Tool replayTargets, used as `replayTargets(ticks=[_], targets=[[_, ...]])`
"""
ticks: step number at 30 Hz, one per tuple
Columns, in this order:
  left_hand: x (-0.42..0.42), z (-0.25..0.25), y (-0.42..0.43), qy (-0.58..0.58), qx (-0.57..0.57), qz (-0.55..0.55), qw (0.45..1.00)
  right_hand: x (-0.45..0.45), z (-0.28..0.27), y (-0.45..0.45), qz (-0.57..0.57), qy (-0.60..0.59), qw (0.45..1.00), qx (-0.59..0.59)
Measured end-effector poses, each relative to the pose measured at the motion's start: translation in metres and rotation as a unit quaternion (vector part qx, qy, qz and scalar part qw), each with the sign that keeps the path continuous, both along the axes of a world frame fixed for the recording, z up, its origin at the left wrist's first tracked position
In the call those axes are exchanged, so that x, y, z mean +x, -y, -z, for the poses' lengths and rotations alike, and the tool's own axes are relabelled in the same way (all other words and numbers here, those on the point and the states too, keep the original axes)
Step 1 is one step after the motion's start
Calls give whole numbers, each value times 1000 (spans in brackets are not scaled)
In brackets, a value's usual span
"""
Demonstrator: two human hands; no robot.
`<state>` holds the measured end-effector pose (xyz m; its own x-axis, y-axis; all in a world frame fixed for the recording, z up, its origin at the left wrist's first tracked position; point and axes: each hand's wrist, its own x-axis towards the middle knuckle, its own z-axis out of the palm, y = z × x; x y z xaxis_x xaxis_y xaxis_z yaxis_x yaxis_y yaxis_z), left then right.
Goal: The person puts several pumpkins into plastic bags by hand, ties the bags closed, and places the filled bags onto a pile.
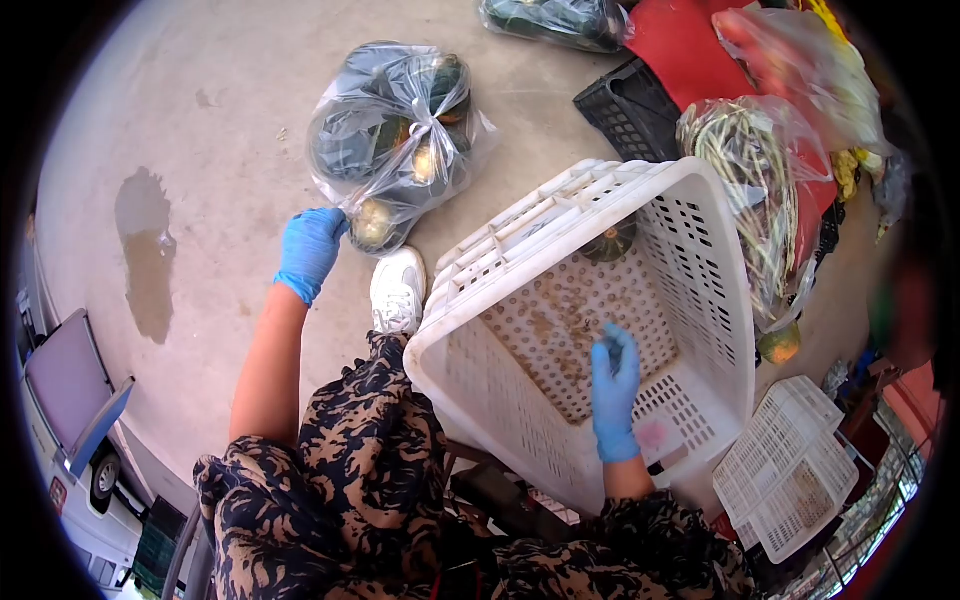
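My left hand (310, 252), in a blue glove, has its fingers closed on the edge of a clear plastic bag (345, 140). The bag is knotted on top and holds several green and orange squashes; one pale squash (374, 222) lies at its near end, close to my fingers. My right hand (614, 395), also gloved in blue, is over the opening of a large white crate (715, 260), fingers loosely curled and slightly apart, with nothing seen in them. Inside the tilted crate, a dark green squash (609, 243) sits near the far wall.
My white shoe (398, 290) stands between the bag and crate. Beyond the crate are a black crate (628, 110), a bag of long beans (745, 185) and another squash bag (555, 22). Flattened white crates (785, 465) lie at right, near a loose squash (779, 344). A vehicle (85, 500) is far left.
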<state>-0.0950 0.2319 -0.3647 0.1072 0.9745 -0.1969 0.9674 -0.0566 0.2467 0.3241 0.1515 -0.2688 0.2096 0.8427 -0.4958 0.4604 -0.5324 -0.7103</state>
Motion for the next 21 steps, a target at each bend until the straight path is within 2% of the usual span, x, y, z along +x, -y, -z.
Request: replayTargets(ticks=[2, 3, 6, 10, 13, 16, 17, 18, 19, 20, 21], targets=[[6, -4, 5, -3, -22, -22, 999, -4, 10, -63, 2, 106, 994, 27], [9, -7, 7, -6, -16, -35, 999, 4, 33, -83, -39, 165, 983, 68], [19, -19, 7, 11, 4, -58, 998, -6, 63, -126, -100, 249, 958, 103], [26, -25, 9, 46, 29, -58, 997, -21, 99, -142, -116, 326, 938, 6], [31, -32, 7, 60, 47, -69, 995, -21, 107, -140, -136, 368, 918, 58], [34, -39, 7, 102, 32, -122, 987, -2, 105, -134, -143, 200, 967, 64], [36, -40, 6, 122, 22, -150, 981, 14, 124, -125, -93, 6, 995, 40], [37, -41, 6, 129, 20, -151, 980, 30, 144, -117, -21, -177, 984, 2], [36, -40, 6, 137, 18, -151, 979, 29, 121, -101, 73, -364, 924, -91], [36, -38, 5, 145, 15, -149, 978, 27, 104, -90, 165, -532, 812, -176], [37, -37, 5, 150, 29, -142, 978, 23, 102, -81, 177, -593, 764, -181]])
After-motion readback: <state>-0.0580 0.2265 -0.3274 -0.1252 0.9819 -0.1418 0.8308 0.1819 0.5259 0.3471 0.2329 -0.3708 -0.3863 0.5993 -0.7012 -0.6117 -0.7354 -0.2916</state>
